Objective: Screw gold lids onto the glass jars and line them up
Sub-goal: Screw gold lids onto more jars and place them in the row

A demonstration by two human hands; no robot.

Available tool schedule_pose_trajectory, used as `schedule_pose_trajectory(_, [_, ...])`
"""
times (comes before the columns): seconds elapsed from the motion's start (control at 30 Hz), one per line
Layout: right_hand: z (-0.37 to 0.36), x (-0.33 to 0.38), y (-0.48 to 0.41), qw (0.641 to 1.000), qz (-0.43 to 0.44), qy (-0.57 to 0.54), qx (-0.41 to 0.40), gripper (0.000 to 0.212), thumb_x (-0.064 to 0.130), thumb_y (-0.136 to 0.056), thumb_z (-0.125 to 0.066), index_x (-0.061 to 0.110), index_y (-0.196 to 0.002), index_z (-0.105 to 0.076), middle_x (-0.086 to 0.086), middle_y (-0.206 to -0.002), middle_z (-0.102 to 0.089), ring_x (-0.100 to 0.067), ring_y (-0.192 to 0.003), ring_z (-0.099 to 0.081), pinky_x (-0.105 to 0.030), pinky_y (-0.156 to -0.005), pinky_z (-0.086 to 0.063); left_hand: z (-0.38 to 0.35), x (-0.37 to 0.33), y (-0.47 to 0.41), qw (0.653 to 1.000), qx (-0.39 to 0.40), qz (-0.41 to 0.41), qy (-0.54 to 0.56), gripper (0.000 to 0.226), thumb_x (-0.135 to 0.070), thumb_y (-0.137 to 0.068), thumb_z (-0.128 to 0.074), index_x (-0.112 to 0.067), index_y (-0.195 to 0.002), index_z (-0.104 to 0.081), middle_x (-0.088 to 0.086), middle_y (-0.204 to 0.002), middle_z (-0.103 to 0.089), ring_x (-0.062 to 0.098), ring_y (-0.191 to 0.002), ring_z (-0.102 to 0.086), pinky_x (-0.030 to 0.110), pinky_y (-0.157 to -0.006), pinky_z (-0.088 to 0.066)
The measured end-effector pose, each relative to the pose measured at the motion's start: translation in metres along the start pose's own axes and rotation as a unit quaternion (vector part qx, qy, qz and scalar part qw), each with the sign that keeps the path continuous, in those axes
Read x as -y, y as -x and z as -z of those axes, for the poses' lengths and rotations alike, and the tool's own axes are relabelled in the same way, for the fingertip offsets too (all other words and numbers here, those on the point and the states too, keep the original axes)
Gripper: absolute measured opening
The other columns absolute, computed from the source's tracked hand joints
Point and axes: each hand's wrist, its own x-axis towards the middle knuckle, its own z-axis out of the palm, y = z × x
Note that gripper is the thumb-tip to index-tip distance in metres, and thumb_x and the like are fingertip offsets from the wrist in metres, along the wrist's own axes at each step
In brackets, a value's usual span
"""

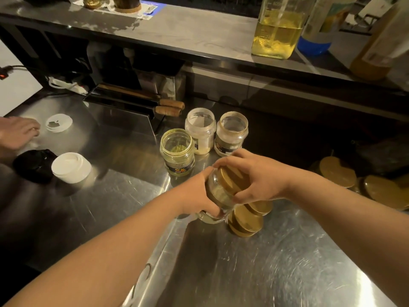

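Note:
A tilted glass jar [218, 193] is held above the steel counter [254, 262], my left hand [197, 193] wrapped around its body. My right hand [259, 176] grips the gold lid [230, 179] on its mouth. Just behind stand three open jars: one with a yellow-green rim [177, 151], a frosted white one [200, 129] and a clear one [231, 132]. A stack of gold lids [245, 222] lies on the counter right under my hands. More gold lids [337, 171] rest at the right edge.
Another person's hand [17, 131] rests at the far left, near a white lid ring [58, 122], a white cup lid [70, 167] and a black lid [33, 165]. Two wooden-handled tools [169, 108] lie at the back. Large jars of yellow liquid [276, 29] stand on the upper shelf.

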Motion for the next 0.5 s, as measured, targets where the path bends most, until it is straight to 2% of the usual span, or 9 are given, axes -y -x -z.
schedule_pose_trajectory(0.03, [0.007,0.003,0.005,1.000,0.008,0.001,-0.005,0.090,0.055,-0.073,-0.082,0.058,-0.147,-0.031,0.011,-0.139,-0.033,-0.018,-0.122,-0.047,-0.034,-0.091,-0.059,0.005,-0.005,0.002,1.000,0.010,-0.005,-0.001,0.116,-0.022,-0.058,-0.106,-0.048,-0.152,-0.041,-0.015,-0.136,-0.067,0.010,-0.126,-0.065,0.030,-0.104,-0.057])
schedule_pose_trajectory(0.13, [0.025,0.013,0.019,0.999,0.032,0.006,-0.013,0.090,0.055,-0.076,-0.082,0.055,-0.149,-0.030,0.009,-0.142,-0.032,-0.018,-0.124,-0.048,-0.033,-0.092,-0.060,0.015,-0.020,0.009,0.999,0.034,-0.021,0.015,0.107,-0.020,-0.062,-0.107,-0.058,-0.140,-0.045,-0.025,-0.125,-0.072,0.001,-0.118,-0.070,0.026,-0.104,-0.058])
schedule_pose_trajectory(0.2, [0.034,0.018,0.031,0.998,0.058,0.024,-0.015,0.091,0.051,-0.076,-0.083,0.052,-0.151,-0.030,0.009,-0.142,-0.032,-0.017,-0.123,-0.048,-0.032,-0.089,-0.061,0.018,-0.027,0.013,0.998,0.049,-0.037,0.023,0.100,-0.009,-0.067,-0.106,-0.057,-0.134,-0.049,-0.029,-0.118,-0.076,-0.004,-0.111,-0.073,0.020,-0.093,-0.062])
schedule_pose_trajectory(0.27, [0.040,0.024,0.043,0.995,0.081,0.049,-0.025,0.094,0.050,-0.074,-0.085,0.052,-0.151,-0.030,0.010,-0.142,-0.032,-0.014,-0.122,-0.047,-0.030,-0.087,-0.060,0.021,-0.033,0.017,0.996,0.065,-0.052,0.028,0.098,-0.001,-0.069,-0.103,-0.054,-0.134,-0.052,-0.028,-0.118,-0.077,-0.003,-0.112,-0.074,0.017,-0.088,-0.061])
schedule_pose_trajectory(0.4, [0.051,0.034,0.065,0.988,0.122,0.081,-0.043,0.096,0.052,-0.070,-0.085,0.052,-0.149,-0.032,0.012,-0.140,-0.032,-0.009,-0.123,-0.041,-0.025,-0.083,-0.058,0.024,-0.046,0.024,0.993,0.091,-0.066,0.026,0.096,-0.002,-0.067,-0.103,-0.059,-0.129,-0.058,-0.025,-0.122,-0.077,-0.001,-0.116,-0.073,0.018,-0.092,-0.060])
schedule_pose_trajectory(0.5, [0.057,0.039,0.071,0.989,0.115,0.081,-0.041,0.093,0.053,-0.070,-0.085,0.053,-0.147,-0.032,0.013,-0.140,-0.032,-0.009,-0.121,-0.042,-0.023,-0.081,-0.057,0.021,-0.053,0.028,0.993,0.081,-0.076,0.037,0.092,-0.005,-0.065,-0.103,-0.065,-0.121,-0.062,-0.024,-0.123,-0.078,0.001,-0.117,-0.074,0.018,-0.093,-0.060])
